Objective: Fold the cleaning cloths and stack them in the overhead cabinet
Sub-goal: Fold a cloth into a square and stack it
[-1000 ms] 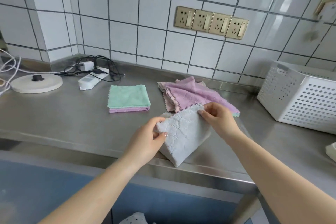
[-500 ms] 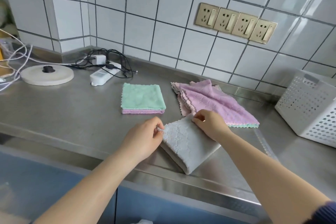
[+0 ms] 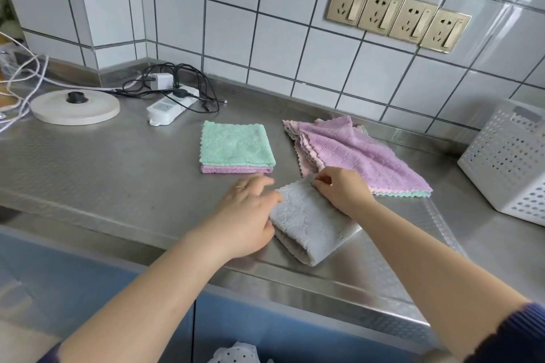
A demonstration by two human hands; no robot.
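A grey cleaning cloth [image 3: 309,221], folded over, lies flat on the steel counter [image 3: 103,171] near its front edge. My right hand [image 3: 342,193] pinches the cloth's far corner with curled fingers. At the cloth's left edge my left hand [image 3: 247,215] rests with its fingers stretched out, thumb against the fabric. Behind my left hand sits a folded stack [image 3: 236,147], a green cloth on top of a pink one. A loose pile of unfolded cloths [image 3: 354,153], purple on top, spreads out behind my right hand. The overhead cabinet is out of view.
A white perforated basket [image 3: 510,162] stands at the right. At the back left are a white power strip [image 3: 168,106] with black cables and a round white kettle base [image 3: 73,106]. Wall sockets [image 3: 398,15] sit on the tiled wall.
The grey cloth went from being held up to lying flat on the counter. My left hand let go of its pinch and spread its fingers at the cloth's edge.
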